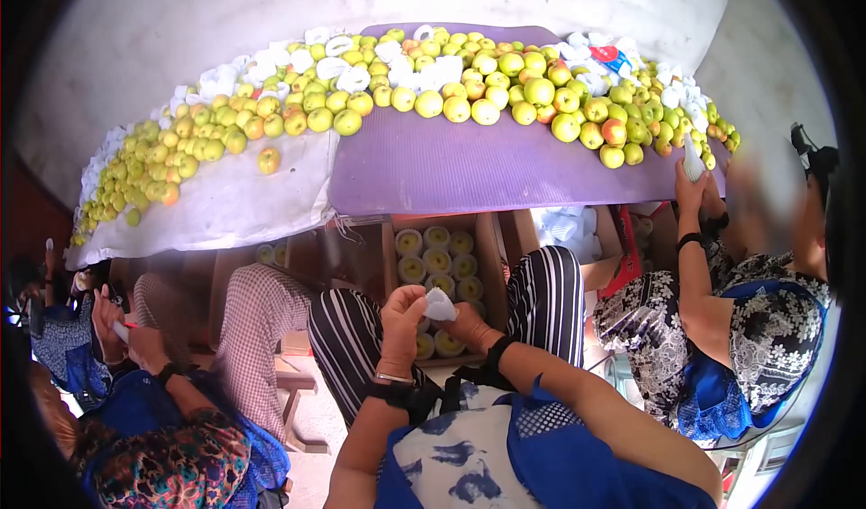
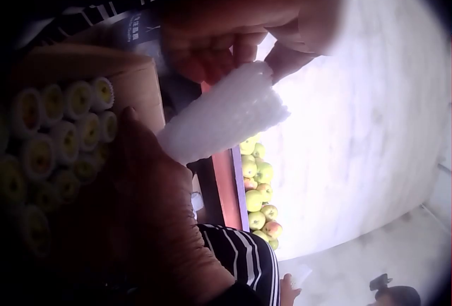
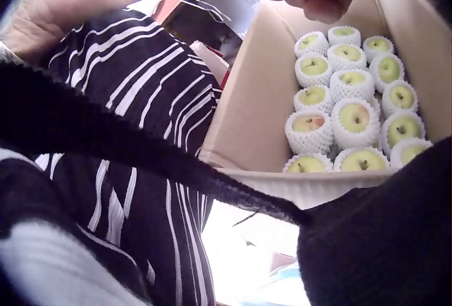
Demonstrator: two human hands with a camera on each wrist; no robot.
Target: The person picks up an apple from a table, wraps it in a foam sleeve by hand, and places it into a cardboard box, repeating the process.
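Note:
Over the lap, both hands hold a white foam net sleeve (image 1: 439, 305). In the head view my left hand (image 1: 403, 322) pinches its left side, and my right hand (image 1: 471, 325) grips it from the right. The left wrist view shows the foam net sleeve (image 2: 222, 117) as a long tube, its frilled end near the left hand's fingers (image 2: 247, 47). The right hand (image 2: 166, 214) has its thumb at the other end. Just beyond the hands stands a cardboard box (image 3: 244, 119) with rows of apples (image 3: 354, 117) in foam nets.
A long heap of loose apples (image 1: 451, 108) and white foam nets lies across a purple ribbed mat (image 1: 433, 166) and white cloth (image 1: 244, 193). Another box (image 1: 609, 261) holds white foam nets. People sit close on either side; the right one's hand (image 1: 690, 189) holds a foam net.

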